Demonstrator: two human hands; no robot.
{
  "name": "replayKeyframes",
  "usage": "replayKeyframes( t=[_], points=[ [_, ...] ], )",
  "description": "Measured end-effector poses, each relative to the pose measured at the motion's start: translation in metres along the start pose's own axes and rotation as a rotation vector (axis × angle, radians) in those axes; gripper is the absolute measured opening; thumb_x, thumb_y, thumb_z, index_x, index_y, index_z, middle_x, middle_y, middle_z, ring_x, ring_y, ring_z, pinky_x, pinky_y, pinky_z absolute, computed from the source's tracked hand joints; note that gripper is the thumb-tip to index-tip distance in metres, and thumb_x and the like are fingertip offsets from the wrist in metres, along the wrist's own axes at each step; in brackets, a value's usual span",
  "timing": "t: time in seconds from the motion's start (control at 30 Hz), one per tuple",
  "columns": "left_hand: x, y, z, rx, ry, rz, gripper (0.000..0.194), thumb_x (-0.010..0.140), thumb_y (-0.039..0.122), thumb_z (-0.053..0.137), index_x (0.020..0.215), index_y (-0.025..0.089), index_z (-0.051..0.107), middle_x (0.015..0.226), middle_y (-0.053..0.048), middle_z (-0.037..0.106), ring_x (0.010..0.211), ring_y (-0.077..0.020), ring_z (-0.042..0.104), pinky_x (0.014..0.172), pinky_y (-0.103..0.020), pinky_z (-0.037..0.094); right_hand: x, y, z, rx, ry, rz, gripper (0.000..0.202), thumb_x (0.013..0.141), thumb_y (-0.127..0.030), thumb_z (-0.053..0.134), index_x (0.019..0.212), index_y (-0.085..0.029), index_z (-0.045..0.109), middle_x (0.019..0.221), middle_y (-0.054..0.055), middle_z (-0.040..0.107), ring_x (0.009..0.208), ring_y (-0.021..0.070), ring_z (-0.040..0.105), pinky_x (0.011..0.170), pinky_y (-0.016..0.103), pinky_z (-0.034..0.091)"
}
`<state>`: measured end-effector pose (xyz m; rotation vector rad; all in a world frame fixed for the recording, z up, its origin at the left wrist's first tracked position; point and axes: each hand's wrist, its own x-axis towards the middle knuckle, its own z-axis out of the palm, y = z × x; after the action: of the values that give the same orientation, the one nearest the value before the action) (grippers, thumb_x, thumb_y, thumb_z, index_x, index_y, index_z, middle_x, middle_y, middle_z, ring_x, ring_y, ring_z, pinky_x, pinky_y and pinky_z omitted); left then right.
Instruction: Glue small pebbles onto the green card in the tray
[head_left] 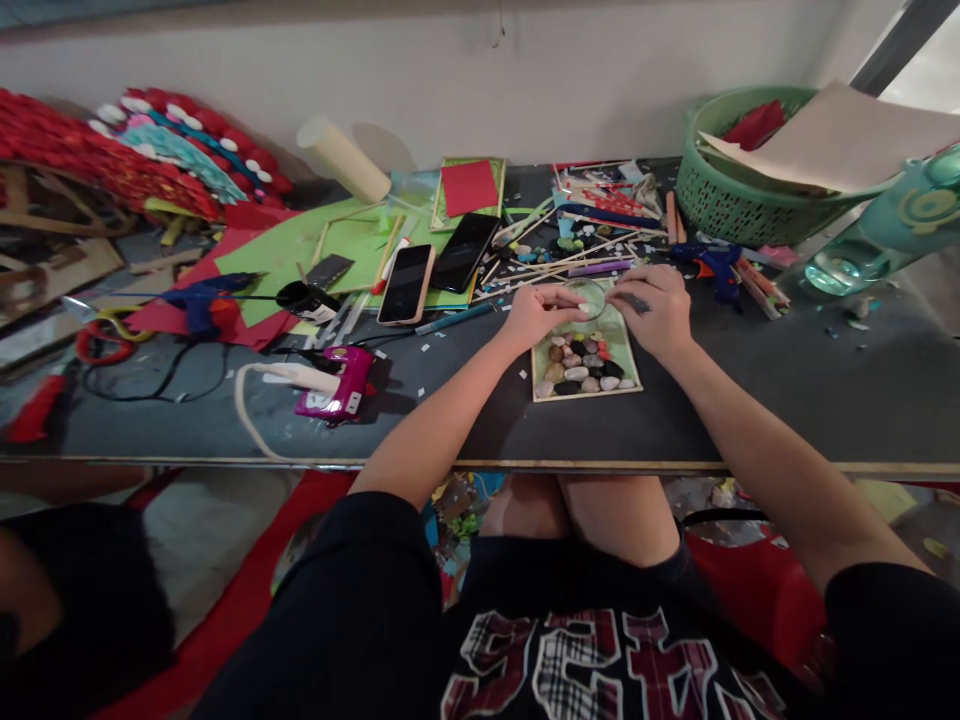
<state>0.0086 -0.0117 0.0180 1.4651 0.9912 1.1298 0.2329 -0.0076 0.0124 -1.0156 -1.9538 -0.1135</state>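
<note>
A small light-green panel with a pale raised border [636,372] lies before me. Pebbles [576,373] in white, brown, black and red cover its lower part. Over its upper end is a small round, see-through disc with a thin rim [587,298]. My left hand [541,310] pinches the disc's left edge between thumb and fingers. From the right, my right hand [657,312] has its fingertips closed at the opposite edge. A small dark patch shows by the right fingers; I cannot make out what it is.
Behind the panel lie thin sticks [525,284] and scraps. Two phones [407,284] and a magenta power socket [337,385] are to the left. A blue glue gun [720,268], a green basket [750,205] and a water bottle [847,250] stand at right. The table's edge [600,466] runs before my lap.
</note>
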Motion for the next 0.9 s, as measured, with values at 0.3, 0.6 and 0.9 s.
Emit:
replayKeyframes(
  t=[0.3,0.6,0.9],
  points=[
    [0.001,0.003,-0.012,0.499,-0.238,0.050,0.016,0.069,0.029,0.091,0.084,0.026,0.087,0.074,-0.004,0.079,0.067,-0.0181,0.067,0.067,-0.031,0.049,-0.003,0.020,0.008,-0.019,-0.091,0.174,0.020,0.094,-0.037,0.066,0.091,-0.025,0.082,0.099,0.009,0.077,0.098,0.0292,0.068,0.093,0.052,0.055],
    [0.002,-0.004,-0.011,0.625,-0.234,0.104,0.015,0.080,0.033,0.083,0.094,0.028,0.087,0.084,-0.006,0.081,0.078,-0.0213,0.071,0.079,-0.033,0.052,-0.002,0.014,0.008,-0.022,-0.140,0.215,0.012,0.090,-0.028,0.070,0.090,-0.022,0.080,0.101,0.010,0.076,0.103,0.0301,0.068,0.097,0.052,0.054],
    [-0.004,0.012,-0.002,0.606,-0.254,0.099,0.007,0.077,0.023,0.085,0.080,0.029,0.087,0.083,-0.004,0.082,0.084,-0.0256,0.074,0.084,-0.038,0.057,-0.002,0.012,0.010,-0.020,-0.128,0.168,0.015,0.090,-0.031,0.068,0.089,-0.024,0.081,0.099,0.009,0.077,0.100,0.0290,0.069,0.093,0.051,0.058]
  ],
)
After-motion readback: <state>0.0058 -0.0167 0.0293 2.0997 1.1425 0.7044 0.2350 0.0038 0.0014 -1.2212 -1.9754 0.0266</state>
